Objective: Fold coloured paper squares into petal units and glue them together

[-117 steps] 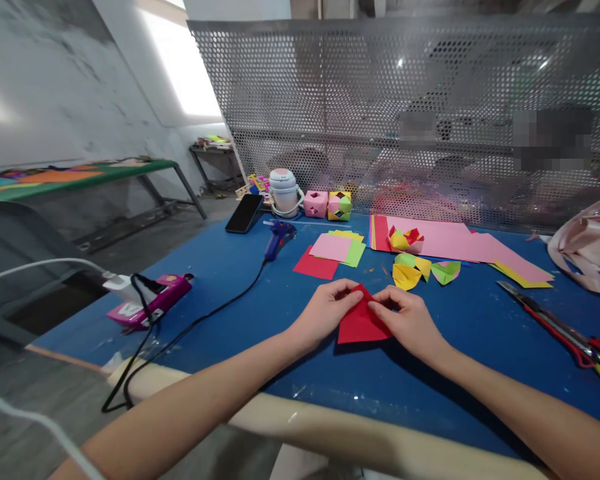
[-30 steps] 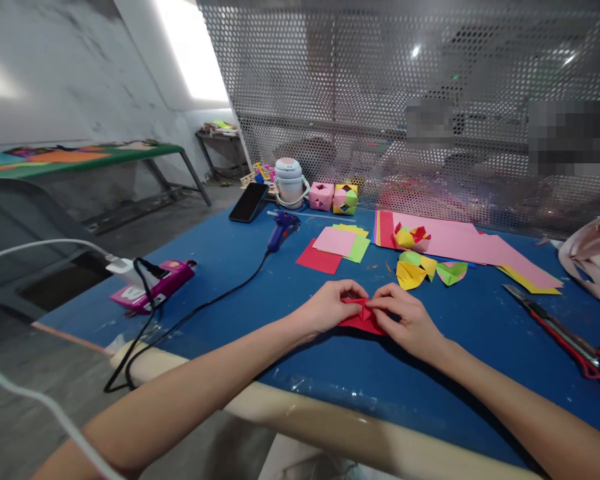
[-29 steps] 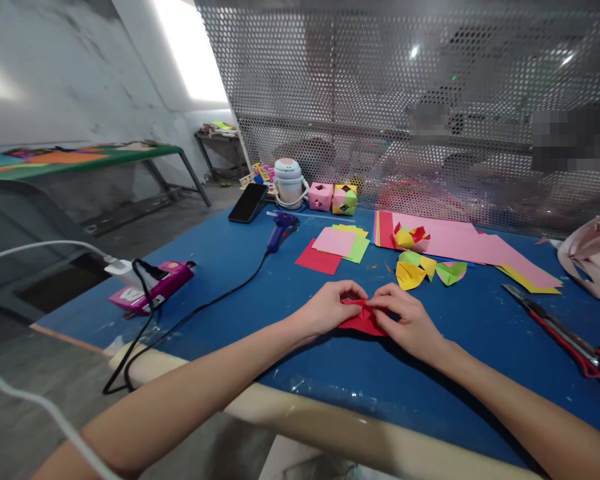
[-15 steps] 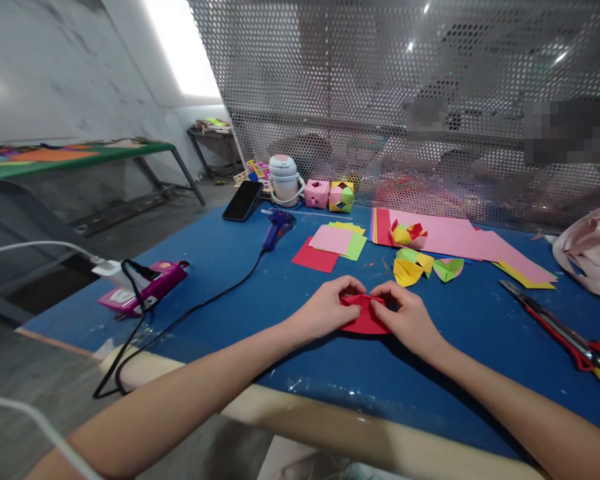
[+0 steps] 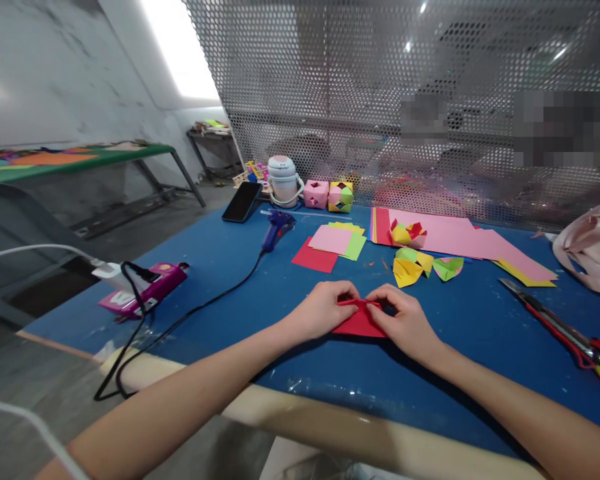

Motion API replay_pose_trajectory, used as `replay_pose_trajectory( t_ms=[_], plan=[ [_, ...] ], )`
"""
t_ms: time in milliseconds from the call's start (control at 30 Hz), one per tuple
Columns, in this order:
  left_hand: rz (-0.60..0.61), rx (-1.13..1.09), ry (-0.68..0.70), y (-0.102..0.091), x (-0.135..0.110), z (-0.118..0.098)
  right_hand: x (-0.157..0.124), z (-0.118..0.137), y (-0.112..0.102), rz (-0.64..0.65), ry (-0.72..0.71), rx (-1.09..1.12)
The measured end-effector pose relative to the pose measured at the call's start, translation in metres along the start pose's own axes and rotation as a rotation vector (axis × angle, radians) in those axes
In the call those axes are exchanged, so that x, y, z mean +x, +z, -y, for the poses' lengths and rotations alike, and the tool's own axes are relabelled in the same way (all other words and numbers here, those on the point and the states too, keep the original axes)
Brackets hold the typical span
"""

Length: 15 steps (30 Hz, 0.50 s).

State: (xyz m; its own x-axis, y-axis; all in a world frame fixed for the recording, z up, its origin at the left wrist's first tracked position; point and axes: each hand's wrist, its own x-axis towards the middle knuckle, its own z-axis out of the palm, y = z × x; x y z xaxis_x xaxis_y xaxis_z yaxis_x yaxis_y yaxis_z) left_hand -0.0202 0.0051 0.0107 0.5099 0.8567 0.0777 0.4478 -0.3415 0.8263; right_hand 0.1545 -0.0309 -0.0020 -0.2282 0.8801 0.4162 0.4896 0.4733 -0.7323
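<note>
A piece of red paper (image 5: 360, 322) is pinched between both hands just above the blue table, with a fold along its far edge. My left hand (image 5: 329, 308) grips its left part, thumb on the near side and fingers curled behind. On the right part, my right hand (image 5: 403, 319) pinches the same edge, its thumb close to the left one. The fingers hide both ends of the fold. Beyond the hands lie folded yellow and green paper pieces (image 5: 407, 270) and a red and yellow paper flower (image 5: 407, 232). Square paper sheets (image 5: 331, 239) are stacked to the left of these.
A blue glue gun (image 5: 277, 230) trails a black cord to a purple power strip (image 5: 153, 291). Scissors (image 5: 555, 330) lie at the right. A phone (image 5: 243, 201), a bottle (image 5: 283, 183) and folded paper cubes (image 5: 316, 194) stand at the back, before a perforated metal panel (image 5: 380, 80).
Both hands still hold the red paper. Its near edge looks straighter and lies slightly further left, and the fingers have shifted a little along the fold.
</note>
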Motion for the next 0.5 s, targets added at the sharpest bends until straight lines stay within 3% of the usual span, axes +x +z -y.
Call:
replay_pose_trajectory(
  t_ms=[200,433,500],
  plan=[
    [0.083,-0.113,-0.088,-0.009,0.003,0.004,0.0,0.001,-0.002,0.01,-0.064,0.01],
    [0.287,-0.25,-0.153,-0.029,0.003,-0.002,0.002,-0.007,-0.005,-0.025,-0.07,-0.019],
    [0.28,-0.285,-0.205,-0.03,0.003,-0.002,0.003,-0.008,-0.005,-0.019,-0.078,-0.021]
  ],
)
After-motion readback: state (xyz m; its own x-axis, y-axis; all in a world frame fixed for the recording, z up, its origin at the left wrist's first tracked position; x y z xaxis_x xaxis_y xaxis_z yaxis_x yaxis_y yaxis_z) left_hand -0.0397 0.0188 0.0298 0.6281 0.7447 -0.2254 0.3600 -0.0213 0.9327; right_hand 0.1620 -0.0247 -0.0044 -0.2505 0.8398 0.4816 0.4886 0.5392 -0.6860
